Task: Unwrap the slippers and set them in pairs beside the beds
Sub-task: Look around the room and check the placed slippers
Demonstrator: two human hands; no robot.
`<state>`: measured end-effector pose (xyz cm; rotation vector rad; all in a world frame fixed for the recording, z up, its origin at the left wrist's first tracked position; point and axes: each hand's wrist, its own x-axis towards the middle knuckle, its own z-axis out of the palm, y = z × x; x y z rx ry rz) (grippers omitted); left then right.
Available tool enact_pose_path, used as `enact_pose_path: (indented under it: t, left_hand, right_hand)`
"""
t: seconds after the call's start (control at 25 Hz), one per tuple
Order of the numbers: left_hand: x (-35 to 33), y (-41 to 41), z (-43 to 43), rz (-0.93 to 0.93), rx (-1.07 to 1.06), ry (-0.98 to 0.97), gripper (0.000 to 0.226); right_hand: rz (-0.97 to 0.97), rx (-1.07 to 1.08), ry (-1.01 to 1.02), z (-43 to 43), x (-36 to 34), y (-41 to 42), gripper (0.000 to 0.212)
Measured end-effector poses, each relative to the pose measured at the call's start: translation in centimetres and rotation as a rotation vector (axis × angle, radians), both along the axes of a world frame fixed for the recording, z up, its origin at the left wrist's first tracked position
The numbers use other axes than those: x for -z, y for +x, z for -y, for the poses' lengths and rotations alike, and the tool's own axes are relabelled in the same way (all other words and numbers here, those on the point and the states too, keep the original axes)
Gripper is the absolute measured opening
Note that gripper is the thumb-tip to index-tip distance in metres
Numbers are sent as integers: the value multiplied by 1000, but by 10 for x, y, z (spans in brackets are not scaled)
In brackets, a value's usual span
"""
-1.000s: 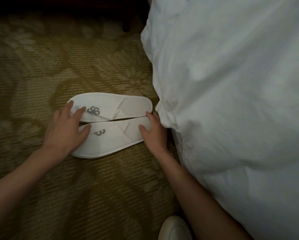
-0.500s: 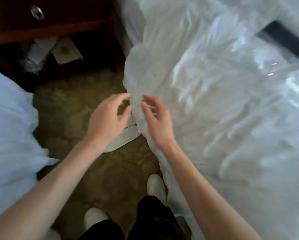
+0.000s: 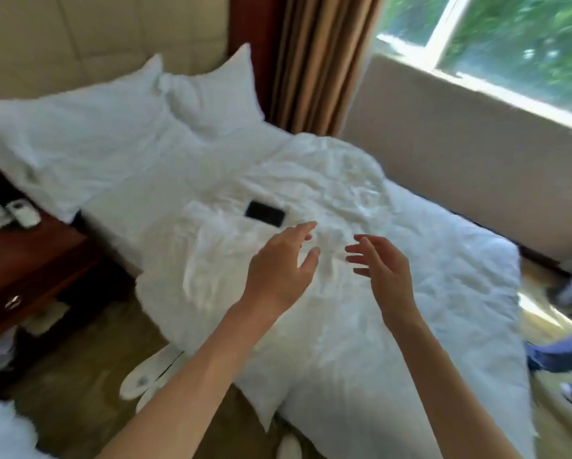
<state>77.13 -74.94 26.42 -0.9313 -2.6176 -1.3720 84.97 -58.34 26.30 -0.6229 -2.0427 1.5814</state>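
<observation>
Bedroom seen from above a person's outstretched bare arms. The left hand (image 3: 279, 263) and the right hand (image 3: 385, 273) hover side by side, a little apart, over the middle of a bed (image 3: 112, 226) covered by a rumpled white duvet (image 3: 410, 326). Both hands are open and hold nothing. Their fingers are spread and loosely bent, palms turned toward each other, and neither visibly touches the bedding. The slippers (image 3: 147, 372), a white pair, lie side by side on the patterned brown carpet (image 3: 79, 376) against the bed's left edge, just beneath a hanging corner of the duvet. The left forearm crosses in front of them and hides part of each, and a small grey mark shows on one. A black phone (image 3: 264, 213) lies flat on the duvet just beyond the left hand's fingertips. Two white pillows (image 3: 79, 127) lean at the head of the bed against a padded cream headboard (image 3: 96, 34). A dark wooden nightstand (image 3: 33, 253) stands at the bed's left edge near the head, with small white devices (image 3: 10, 212) on its top, too blurred to identify. Beyond the bed's far edge, tan curtains (image 3: 314, 61) hang beside a window (image 3: 509, 44) showing green foliage. A corner of other white bedding (image 3: 0, 432) shows at the bottom left.
</observation>
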Motion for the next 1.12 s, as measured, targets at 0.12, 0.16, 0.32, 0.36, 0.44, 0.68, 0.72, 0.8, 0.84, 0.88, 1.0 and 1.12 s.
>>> enact_pose_path:
  t: [0.12,0.16,0.32,0.36,0.44,0.68,0.72,0.8,0.84,0.88,1.0,1.12]
  left_hand:
    - [-77,39,-75,-76,102,82,40]
    - [-99,57,-105,-102,144,102,39]
    - [-155,127,-206,-134,240,191,32]
    - [-165,147,-232,-116,265,223,30]
    - [-177,182,-274,-68,310,281,28]
    - [-206,254,-369,-19,485,328,28]
    - [-211,260,-380,-15,509,335,28]
    - [-217,267,-401,-16,560,349,29]
    - [-219,270,-410,-17,583,352,30]
    - [-222,271,-418,-16,602,351,29]
    - [-226,267,-441,-17,638,363,27]
    - [-226,261,-461,-9,629,373,26]
  right_hand:
    - [-94,129,3,-57,-66,57,21]
    - [-130,168,8,-79,-86,80,22]
    - [-195,262,56,-157,-132,161,26]
    - [-202,286,76,-179,-139,184,26]
    - [-188,315,119,-214,-150,223,26]
    - [-199,457,167,-292,-178,304,17]
    - [-203,479,175,-301,-181,310,17]
    - [-220,521,189,-316,-188,318,17]
    - [-231,539,189,-322,-191,321,18]
    - [-244,558,183,-328,-194,322,18]
    - [-273,585,187,-346,-203,322,20]
    - [-290,570,181,-363,-208,320,19]
